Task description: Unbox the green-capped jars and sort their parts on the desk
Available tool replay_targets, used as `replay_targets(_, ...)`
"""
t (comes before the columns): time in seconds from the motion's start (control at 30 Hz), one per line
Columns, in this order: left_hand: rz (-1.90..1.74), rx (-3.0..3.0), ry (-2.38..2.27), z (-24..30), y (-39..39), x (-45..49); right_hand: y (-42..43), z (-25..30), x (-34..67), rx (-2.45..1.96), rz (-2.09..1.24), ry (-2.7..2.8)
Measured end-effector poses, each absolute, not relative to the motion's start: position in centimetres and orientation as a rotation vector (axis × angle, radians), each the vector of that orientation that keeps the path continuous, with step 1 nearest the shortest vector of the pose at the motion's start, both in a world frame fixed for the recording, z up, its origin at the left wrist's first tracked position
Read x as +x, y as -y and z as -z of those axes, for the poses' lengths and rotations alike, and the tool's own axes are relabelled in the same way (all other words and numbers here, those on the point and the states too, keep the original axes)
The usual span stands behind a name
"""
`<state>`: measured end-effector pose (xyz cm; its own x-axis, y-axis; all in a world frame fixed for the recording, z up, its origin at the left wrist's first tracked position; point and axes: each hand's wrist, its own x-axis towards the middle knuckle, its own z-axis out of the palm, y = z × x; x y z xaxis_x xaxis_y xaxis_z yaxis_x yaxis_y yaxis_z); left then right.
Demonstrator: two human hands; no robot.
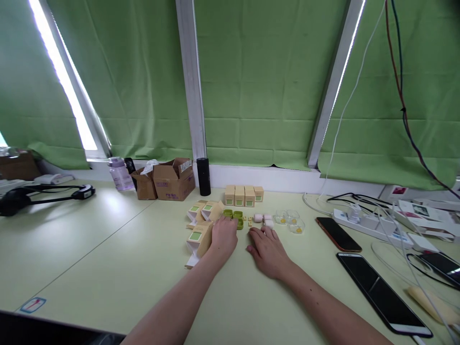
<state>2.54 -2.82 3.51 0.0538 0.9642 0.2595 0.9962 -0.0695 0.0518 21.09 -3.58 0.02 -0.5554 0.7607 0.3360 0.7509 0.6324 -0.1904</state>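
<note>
Head view: left hand (224, 235) palm down at green trays (237, 214), fingertips partly hidden, can't tell if gripping. Open carton (204, 237) just beside it. Right hand (269, 251) lies palm down, fingers loosely spread, just short of pink-white blocks (268, 223). Trays sit mid-table, left of tiny yellow pieces (250, 224); clear containers (289, 218) farther right; closed cartons (239, 195) behind.

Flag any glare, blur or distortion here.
Head view: bright window strip at left blown out beside the green fabric blind; same view: pale reflection on the black-screened, white-rimmed phone; same view: white window posts splay toward the top, perhaps lens stretch; same view: bare left hand and bare right hand show no obvious motion blur.
</note>
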Motion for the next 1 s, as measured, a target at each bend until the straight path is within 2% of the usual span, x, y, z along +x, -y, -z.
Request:
replay_targets(0.3,0.536,-2.303,2.076,-3.7,4.2,3.3,3.2,-0.2,21.6,-1.170,0.047,2.339)
replay_targets(0.6,0.359,-2.451,2.002,-3.4,5.2,5.1,-1.2,-2.6,23.8,-1.321,0.087,2.069)
replay_targets(0.77,0.331,-2.460,2.031,-3.4,5.1,5.0,-5.4,-4.4,23.9,-1.528,0.218,2.111)
replay_targets(1.0,0.313,-2.489,2.032,-3.3,5.0,5.1,-11.4,-5.0,23.1,-1.607,0.277,2.200)
